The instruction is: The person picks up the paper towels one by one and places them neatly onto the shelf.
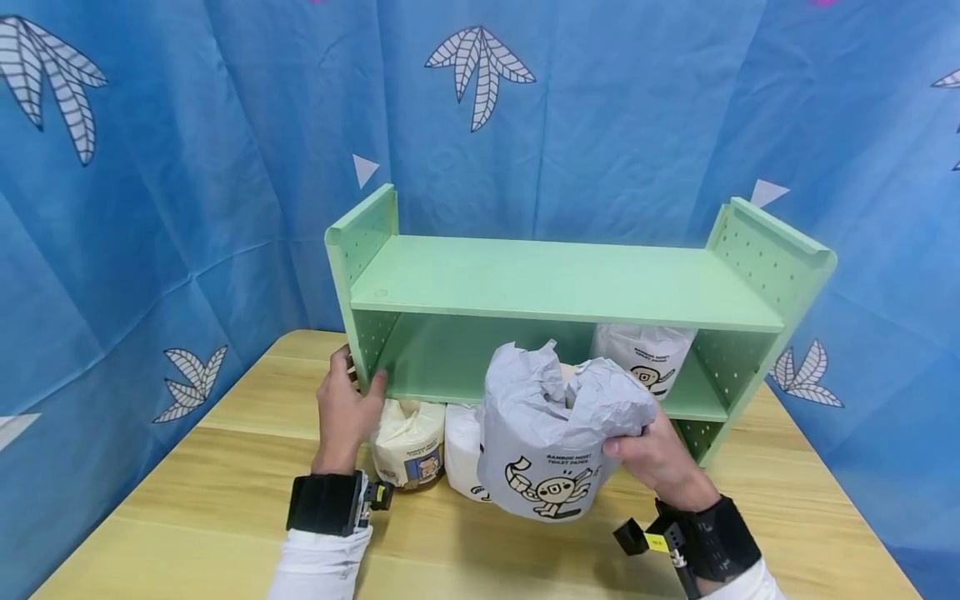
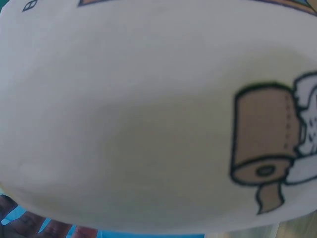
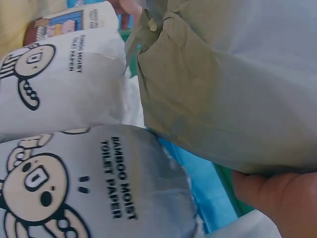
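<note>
Holds the grey roll (image 1: 555, 442) in the right hand (image 1: 660, 458), fingers clamped on its side and on the crumpled wrapper, up in the air in front of the green shelf (image 1: 562, 283) and above the counter (image 1: 225, 500). Grips the left side panel of the shelf with the left hand (image 1: 345, 412), thumb in front, fingers curled behind the edge.

Possible trouble from here, as a judgement only:

Slipping of the grey roll. Held from one side only, and by soft paper wrapping. With a looser grip, could slide out and drop on the counter, or on the white roll (image 1: 461, 450) and the cream roll (image 1: 408, 446) standing just below, under the lower board.

Tearing or further crumpling of the wrapper at the top, open and wrinkled there. Likely cause: too hard a squeeze.

Catching on the front edge of the upper board. Looks nearly as tall as the opening between the two boards, so needs a low and straight entry. Otherwise could jam there or push the shelf backward. Helps here to have the left hand firm on the panel.

Knocking the other white roll (image 1: 645, 354), standing on the lower board at the right, if brought in too far to that side.

Cannot tell more from the wrist views: only wrappers and printed figures, very close.
</note>
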The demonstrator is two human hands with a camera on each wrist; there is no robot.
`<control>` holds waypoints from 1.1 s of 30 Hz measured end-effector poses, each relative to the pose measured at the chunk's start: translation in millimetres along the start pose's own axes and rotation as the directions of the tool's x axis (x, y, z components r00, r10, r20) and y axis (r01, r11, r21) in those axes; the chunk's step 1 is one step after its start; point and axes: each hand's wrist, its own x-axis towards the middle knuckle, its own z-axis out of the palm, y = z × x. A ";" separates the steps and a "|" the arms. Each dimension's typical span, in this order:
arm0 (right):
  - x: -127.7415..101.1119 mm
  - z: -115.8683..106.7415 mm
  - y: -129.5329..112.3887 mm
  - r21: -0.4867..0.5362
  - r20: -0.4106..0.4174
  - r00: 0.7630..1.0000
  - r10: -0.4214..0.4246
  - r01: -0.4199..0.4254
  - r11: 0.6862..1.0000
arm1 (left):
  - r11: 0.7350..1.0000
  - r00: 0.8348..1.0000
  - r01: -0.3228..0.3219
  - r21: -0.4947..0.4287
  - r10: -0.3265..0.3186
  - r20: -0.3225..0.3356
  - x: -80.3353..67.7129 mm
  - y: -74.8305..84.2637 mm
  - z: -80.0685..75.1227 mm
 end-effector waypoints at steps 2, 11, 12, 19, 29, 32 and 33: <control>1.3 -1.2 -1.9 -0.016 -0.017 1.000 0.003 -0.003 1.000 | 1.000 1.000 0.008 -0.002 -0.008 0.009 -0.1 0.0 0.2; 6.7 -8.9 -7.9 -0.019 -0.134 0.991 0.027 -0.030 0.999 | 1.000 1.000 -0.003 0.008 0.003 0.005 -1.0 -1.2 3.0; 6.9 -9.8 -8.1 -0.011 -0.143 0.989 0.034 -0.036 0.999 | 1.000 1.000 -0.002 0.009 0.002 0.004 -1.1 -1.2 3.0; 12.2 -14.5 -6.5 -0.036 -0.166 0.986 0.031 -0.037 0.999 | 1.000 1.000 0.009 0.011 -0.009 0.010 -1.6 0.6 1.1; 19.0 -14.1 1.1 -0.103 -0.283 0.959 0.015 -0.046 0.994 | 1.000 1.000 -0.021 0.017 0.021 -0.002 -0.9 0.2 0.1; 21.0 -9.6 4.7 -0.120 -0.365 0.929 0.054 -0.105 0.987 | 0.999 1.000 -0.022 0.024 0.022 -0.007 0.1 0.6 0.3; 21.9 -8.3 6.0 -0.143 -0.379 0.924 0.062 -0.125 0.982 | 0.999 1.000 -0.024 0.025 0.024 -0.008 0.9 0.9 0.3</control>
